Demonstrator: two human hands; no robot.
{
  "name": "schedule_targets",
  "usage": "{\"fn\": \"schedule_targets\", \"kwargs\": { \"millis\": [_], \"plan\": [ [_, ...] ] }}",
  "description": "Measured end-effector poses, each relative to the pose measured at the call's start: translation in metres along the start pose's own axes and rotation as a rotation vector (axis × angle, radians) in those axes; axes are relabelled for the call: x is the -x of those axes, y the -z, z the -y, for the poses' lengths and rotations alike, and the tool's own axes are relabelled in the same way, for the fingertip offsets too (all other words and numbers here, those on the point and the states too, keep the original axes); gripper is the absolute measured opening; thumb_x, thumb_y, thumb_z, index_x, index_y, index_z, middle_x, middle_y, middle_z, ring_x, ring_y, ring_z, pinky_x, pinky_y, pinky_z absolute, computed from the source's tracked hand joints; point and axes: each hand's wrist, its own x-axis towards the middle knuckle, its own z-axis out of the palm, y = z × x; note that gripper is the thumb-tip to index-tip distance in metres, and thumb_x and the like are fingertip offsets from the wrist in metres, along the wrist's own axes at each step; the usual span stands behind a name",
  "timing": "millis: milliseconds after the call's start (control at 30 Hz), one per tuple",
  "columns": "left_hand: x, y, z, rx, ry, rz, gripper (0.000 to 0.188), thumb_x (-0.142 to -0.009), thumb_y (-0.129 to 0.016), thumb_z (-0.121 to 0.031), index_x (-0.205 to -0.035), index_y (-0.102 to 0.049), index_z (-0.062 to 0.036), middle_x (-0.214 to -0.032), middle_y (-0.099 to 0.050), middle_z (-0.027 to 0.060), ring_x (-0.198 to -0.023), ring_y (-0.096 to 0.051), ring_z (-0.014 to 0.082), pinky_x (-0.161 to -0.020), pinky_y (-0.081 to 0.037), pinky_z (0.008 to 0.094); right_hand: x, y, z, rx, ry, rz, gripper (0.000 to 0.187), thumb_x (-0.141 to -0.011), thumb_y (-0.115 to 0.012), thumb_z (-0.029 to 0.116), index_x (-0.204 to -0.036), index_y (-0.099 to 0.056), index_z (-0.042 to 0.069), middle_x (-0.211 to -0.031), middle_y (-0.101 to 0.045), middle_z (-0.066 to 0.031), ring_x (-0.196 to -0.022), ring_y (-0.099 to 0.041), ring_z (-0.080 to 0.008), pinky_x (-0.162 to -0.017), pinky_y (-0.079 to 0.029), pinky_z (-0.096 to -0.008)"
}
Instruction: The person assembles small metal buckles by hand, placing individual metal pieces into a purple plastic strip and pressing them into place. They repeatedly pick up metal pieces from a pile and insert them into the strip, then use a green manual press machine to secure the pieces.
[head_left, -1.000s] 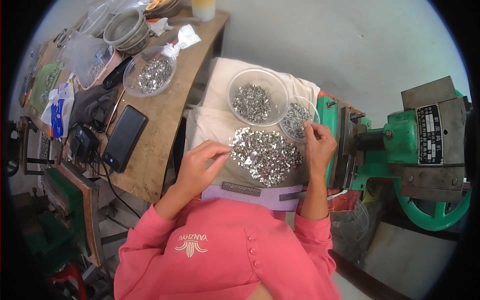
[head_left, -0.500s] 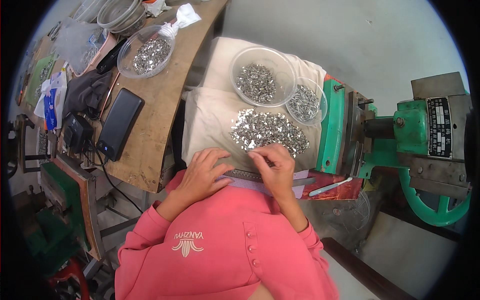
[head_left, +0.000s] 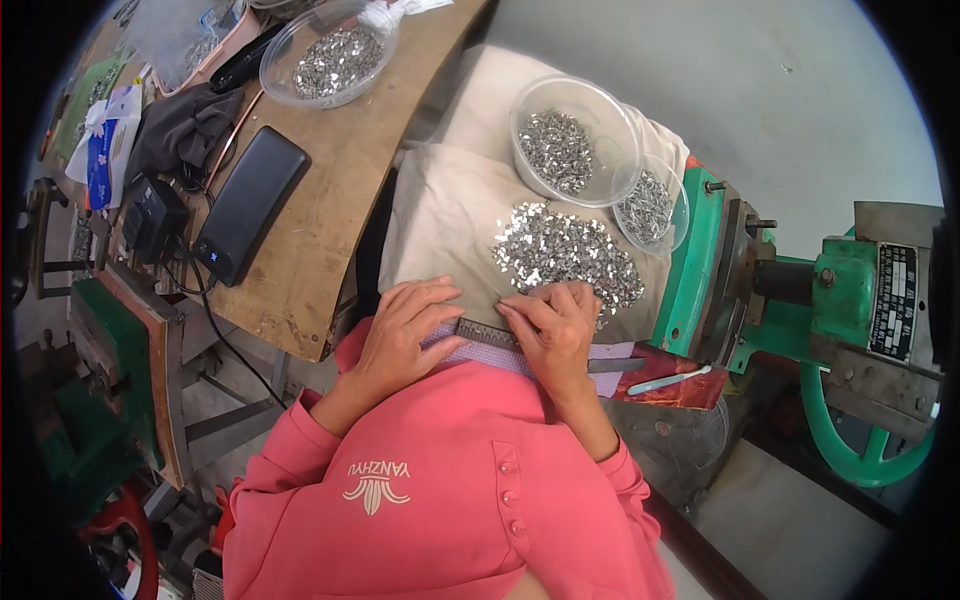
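A dark narrow metal strip (head_left: 488,334) with a row of fine notches lies on purple checked cloth (head_left: 610,352) along the near edge of the work surface. Beside its left end rests my left hand (head_left: 405,328), fingers stretched and thumb apart, holding nothing I can see. Over the right end, my right hand (head_left: 556,325) has thumb and fingertips drawn together in a pinch; whatever is between them is too small to tell. Just beyond my right fingers spreads a loose pile of small shiny metal pieces (head_left: 570,255) on beige cloth (head_left: 430,225).
Behind the pile stand a clear round tub (head_left: 622,130) of metal pieces and a shallow clear dish (head_left: 683,222) of thin metal parts. A green machine (head_left: 690,260) and a pale-handled tool (head_left: 668,382) are at right. The wooden table (head_left: 290,305) at left bears a black power bank (head_left: 250,205).
The view has shifted, so the table and tubs sit differently in it. More of the notched strip now shows between my hands. My right hand remains pinched beside the pile.
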Motion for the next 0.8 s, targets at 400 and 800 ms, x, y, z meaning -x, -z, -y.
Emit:
{"fn": "schedule_targets", "kwargs": {
  "millis": [400,800],
  "plan": [
    [-0.006,-0.017,-0.004,-0.040,-0.064,0.014,0.018,-0.077,-0.079,-0.019,-0.089,-0.067,-0.0118,-0.117,-0.062,0.0046,-0.118,-0.058,0.0261,-0.097,-0.040,0.0408,0.006,-0.003,-0.001,-0.039,-0.107,-0.005,0.010,-0.075,-0.083,0.020,-0.083,-0.078,0.019,-0.081,-0.063,0.0060,-0.091,-0.050,-0.0203,-0.085,-0.030,-0.0371],
    [-0.009,-0.017,-0.006,-0.062,-0.057,0.048,0.022,-0.077,-0.078,-0.020,-0.089,-0.063,-0.0104,-0.114,-0.062,0.0061,-0.118,-0.058,0.0266,-0.097,-0.039,0.0415,0.015,-0.002,-0.001,-0.011,-0.094,-0.012,0.013,-0.072,-0.084,0.017,-0.083,-0.079,0.019,-0.081,-0.061,0.0053,-0.092,-0.048,-0.0212,-0.085,-0.030,-0.0378]
  ]
}}
